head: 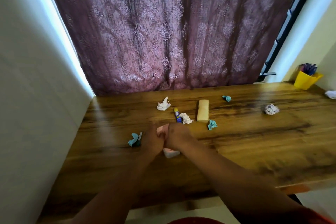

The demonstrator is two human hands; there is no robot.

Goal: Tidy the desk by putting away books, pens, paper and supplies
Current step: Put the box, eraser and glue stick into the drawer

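From the head camera we look down on a wooden tabletop (236,143) set against a purple patterned curtain (172,29). Our two hands meet near the middle of it, side by side and touching. The left hand (151,142) and the right hand (177,137) together hold a pale pink wad of paper (170,152); its pink shows above the knuckles and again below the hands, where it rests on the wood. The fingers of both hands are curled in around it, though motion blur hides how each one lies.

Just left of the left hand lies a teal crumpled scrap (133,139) with a small dark object beside it, too blurred to name. Beyond the hands a blue and yellow glue stick (177,115) lies flat, a white crumpled paper (186,118) touching its near end. Another white crumple (163,104) sits farther back. A cream-coloured block (203,110) lies right of the glue stick, with a teal scrap (211,124) just by its near corner and a smaller teal one (227,98) behind it. Well to the right are a white and purple paper ball (271,109) and, at the far right corner, a yellow pen holder (306,80) full of pens, with one more white crumple (331,94) at the picture's edge.
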